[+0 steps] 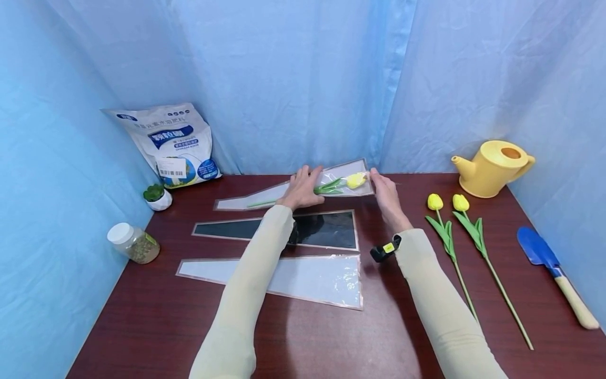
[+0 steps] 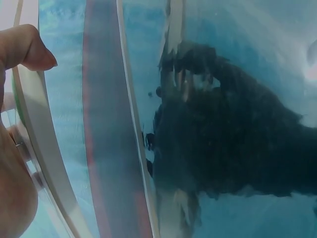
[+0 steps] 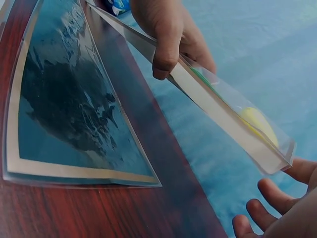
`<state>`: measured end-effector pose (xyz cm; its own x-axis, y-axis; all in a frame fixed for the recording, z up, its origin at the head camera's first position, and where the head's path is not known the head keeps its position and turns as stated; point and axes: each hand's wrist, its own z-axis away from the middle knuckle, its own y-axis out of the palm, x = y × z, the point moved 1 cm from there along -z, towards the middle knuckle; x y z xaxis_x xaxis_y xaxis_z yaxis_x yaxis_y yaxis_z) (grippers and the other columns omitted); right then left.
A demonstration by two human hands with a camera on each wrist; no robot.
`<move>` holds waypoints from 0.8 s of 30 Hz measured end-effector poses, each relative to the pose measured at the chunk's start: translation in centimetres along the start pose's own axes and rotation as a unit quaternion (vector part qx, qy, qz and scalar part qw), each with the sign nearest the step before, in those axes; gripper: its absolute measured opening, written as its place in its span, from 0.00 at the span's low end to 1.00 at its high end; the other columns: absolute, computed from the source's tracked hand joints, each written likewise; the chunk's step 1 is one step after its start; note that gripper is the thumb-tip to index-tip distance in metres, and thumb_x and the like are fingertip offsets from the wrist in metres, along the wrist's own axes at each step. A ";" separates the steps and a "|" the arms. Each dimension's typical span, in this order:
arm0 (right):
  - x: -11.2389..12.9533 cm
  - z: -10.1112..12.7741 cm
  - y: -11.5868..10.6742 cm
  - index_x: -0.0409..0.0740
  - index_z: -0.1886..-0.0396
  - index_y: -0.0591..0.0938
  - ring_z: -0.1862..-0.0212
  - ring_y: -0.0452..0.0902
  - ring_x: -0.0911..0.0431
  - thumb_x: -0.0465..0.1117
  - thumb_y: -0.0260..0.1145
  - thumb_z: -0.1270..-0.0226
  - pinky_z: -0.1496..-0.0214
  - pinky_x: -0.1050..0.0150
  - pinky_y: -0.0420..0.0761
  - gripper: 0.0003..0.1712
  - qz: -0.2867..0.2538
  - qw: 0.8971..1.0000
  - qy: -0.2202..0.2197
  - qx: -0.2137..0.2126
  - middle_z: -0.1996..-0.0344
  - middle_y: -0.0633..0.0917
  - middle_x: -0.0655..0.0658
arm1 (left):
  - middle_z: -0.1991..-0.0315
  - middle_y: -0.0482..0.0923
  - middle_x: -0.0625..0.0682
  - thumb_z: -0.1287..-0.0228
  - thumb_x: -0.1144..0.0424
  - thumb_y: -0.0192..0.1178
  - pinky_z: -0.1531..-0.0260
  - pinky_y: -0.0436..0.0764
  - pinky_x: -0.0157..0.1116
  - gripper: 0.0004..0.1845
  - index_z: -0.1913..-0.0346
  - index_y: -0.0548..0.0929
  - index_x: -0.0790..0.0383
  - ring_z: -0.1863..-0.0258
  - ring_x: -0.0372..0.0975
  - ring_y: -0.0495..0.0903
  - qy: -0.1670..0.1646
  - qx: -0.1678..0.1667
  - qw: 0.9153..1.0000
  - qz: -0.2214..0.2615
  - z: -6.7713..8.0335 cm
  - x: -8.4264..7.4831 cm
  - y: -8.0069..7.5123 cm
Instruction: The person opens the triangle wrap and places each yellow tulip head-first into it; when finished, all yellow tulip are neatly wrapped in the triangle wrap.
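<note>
My left hand (image 1: 303, 188) grips a tapered flower sleeve (image 1: 230, 203), white with a clear front, at the back of the table. In the right wrist view its thumb (image 3: 166, 57) lies on the near face, fingers behind. Inside the sleeve lies a yellow artificial tulip (image 1: 356, 180), its bloom near the wide right end and its stem running left. My right hand (image 1: 387, 199) is at that end, one fingertip touching the sleeve's corner. Its other fingers (image 3: 260, 215) are loosely spread; its thumb is hidden in the right wrist view. The sleeve is raised and tilted.
Nearer me lie a black sleeve (image 1: 331, 227) and a white sleeve (image 1: 312, 279). Two yellow tulips (image 1: 445, 237) (image 1: 478, 239), a watering can (image 1: 490, 171) and a blue trowel (image 1: 539, 250) are right. Left are a fertilizer bag (image 1: 175, 147), a potted succulent (image 1: 158, 199) and a jar (image 1: 134, 245).
</note>
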<state>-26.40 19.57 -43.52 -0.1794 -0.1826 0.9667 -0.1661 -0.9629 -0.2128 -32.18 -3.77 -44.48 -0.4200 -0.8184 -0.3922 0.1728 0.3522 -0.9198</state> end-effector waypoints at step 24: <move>-2.7 -1.8 1.5 0.35 0.51 0.82 0.61 0.75 0.64 0.43 0.64 0.29 0.52 0.71 0.73 0.16 0.058 0.997 -0.032 0.039 0.68 0.82 0.57 | 0.38 0.60 0.59 0.43 0.54 0.68 0.32 0.61 0.52 0.51 0.20 0.51 0.50 0.39 0.49 0.60 -0.015 0.051 0.998 -0.015 0.0 3.2 -0.9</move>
<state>-27.96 18.95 -46.69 -0.1299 -0.3032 0.9440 -0.0713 -0.9468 -0.3139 -33.66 -6.69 -44.95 -0.3995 -0.8415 -0.3636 0.2519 0.2805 -0.9262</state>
